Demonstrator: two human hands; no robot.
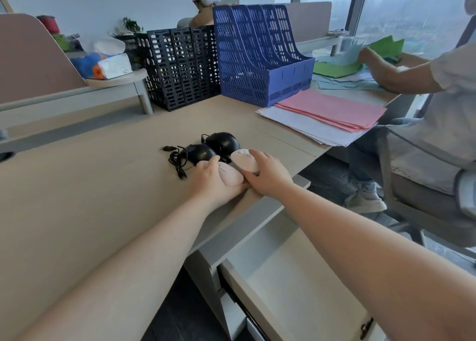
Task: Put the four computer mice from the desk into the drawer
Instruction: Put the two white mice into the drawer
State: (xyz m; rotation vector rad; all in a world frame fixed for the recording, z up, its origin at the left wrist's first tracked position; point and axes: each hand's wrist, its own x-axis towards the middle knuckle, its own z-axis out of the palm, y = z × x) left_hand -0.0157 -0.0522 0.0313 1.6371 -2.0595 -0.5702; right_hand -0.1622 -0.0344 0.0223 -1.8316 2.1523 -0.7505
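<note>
Four mice lie close together near the desk's right front edge. Two are black and wired: one (200,152) on the left with its cable (177,161) coiled beside it, one (223,141) just behind. Two are pale pink. My left hand (211,183) wraps around the nearer pink mouse (230,177). My right hand (268,177) grips the farther pink mouse (243,159) from its right side. Both pink mice rest on the desk (90,199). Below the desk edge, under my right forearm, the white drawer (296,276) stands pulled out.
A blue file rack (260,54) and a black one (180,67) stand at the back. Pink and white papers (329,116) lie to the right. A seated person (425,124) sorts coloured sheets at the far right. A tissue pack (103,66) sits on a side shelf.
</note>
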